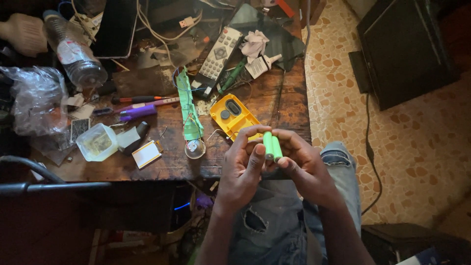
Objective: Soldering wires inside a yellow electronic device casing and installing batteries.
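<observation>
Green cells [272,145], two side by side, clamped between left hand [243,164] and right hand [304,164]; yellow casing [233,115] near on table [162,164].

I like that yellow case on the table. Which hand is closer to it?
Left. The left hand sits just below the yellow case, nearly touching it. The right hand is farther off; both hold the green batteries.

I held two green cylindrical cells [272,146] side by side between my left hand [243,164] and right hand [304,164], over my torn jeans [274,221]. A yellow plastic casing [233,115] lay just beyond them on the cluttered wooden table [162,164], near a grey remote [218,54].
</observation>
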